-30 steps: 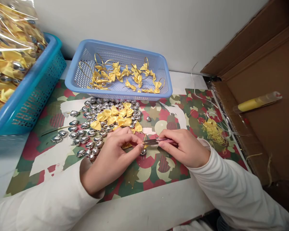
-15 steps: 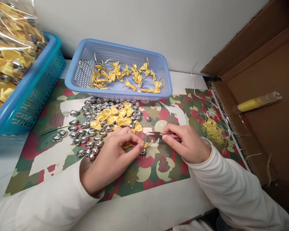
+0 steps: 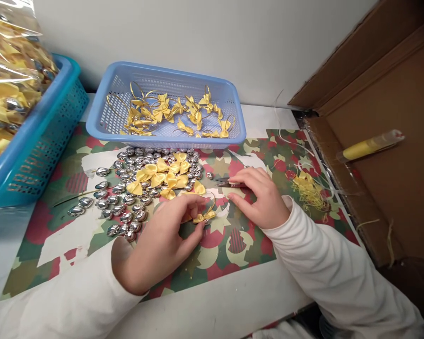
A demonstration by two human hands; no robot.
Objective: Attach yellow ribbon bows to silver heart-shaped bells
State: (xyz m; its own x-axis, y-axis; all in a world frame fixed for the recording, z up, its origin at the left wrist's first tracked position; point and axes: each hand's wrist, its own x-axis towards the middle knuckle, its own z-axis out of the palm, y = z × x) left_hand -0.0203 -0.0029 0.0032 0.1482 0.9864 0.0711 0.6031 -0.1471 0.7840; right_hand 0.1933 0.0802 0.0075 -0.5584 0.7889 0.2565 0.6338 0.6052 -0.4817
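1. Left hand (image 3: pixel 166 235): I see it narrowed to a pinch on a small yellow bow (image 3: pixel 204 216) with a gold loop, held low over the mat (image 3: pixel 233 245), just in front of the pile of silver hearts (image 3: pixel 127 207).
2. Right hand (image 3: pixel 259 197): fingers flat and close together, pressing small snips (image 3: pixel 226 182) to the mat, just right of the hearts. I cannot tell whether it grips them or only rests on them.
3. Bow, handling, my judgement: satin ribbon, very light, soft, easily crushed; the loop looks like thin cord, springy, apt to slip. Best taken at the centre knot between thumb and forefinger, not by the wings.
4. Hearts, my judgement: small, hard, glossy, likely slippery; pick one at a time by the edges.
5. Snips, my judgement: stiff, sharp at the tip; take by the handle end, under the right hand.
6. Loose bows (image 3: pixel 162 172): lying on top of the hearts.
7. Blue basket (image 3: pixel 102 125): behind the hearts, holding finished bows with loops.
8. Teal basket (image 3: pixel 31 155): left of the hearts, with a bagged stock of bows.
9. Yellow thread scraps (image 3: pixel 309 190): well right of the hearts, near the cardboard box (image 3: pixel 392 188).
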